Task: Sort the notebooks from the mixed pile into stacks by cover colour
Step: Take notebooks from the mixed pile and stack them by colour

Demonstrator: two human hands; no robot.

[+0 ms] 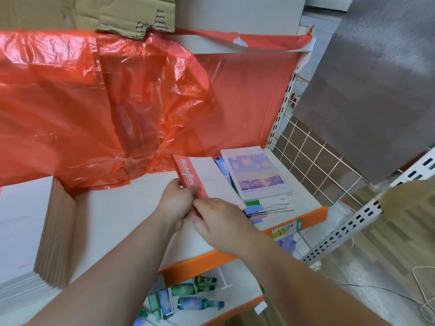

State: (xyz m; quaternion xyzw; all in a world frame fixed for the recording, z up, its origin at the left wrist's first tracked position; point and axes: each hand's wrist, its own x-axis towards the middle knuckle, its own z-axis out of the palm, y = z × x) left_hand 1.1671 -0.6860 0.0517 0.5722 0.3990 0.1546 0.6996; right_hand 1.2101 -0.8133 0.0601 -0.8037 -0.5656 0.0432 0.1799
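Fingers of left hand (176, 198) curled, pinching red band of red-and-white notebook (209, 175) at near end. Fingers of right hand (219, 222) curled too, gripping same notebook's near corner, touching left hand. Notebook low at white shelf (129, 208); resting or just lifted, cannot tell. Just left of mixed pile (266, 208), overlapping its edge. Topmost on pile: purple-cover notebook (256, 172); blue, green, red edges beneath. Behind: red plastic sheet (94, 102), draped. Far left on shelf: brown stack (56, 231).
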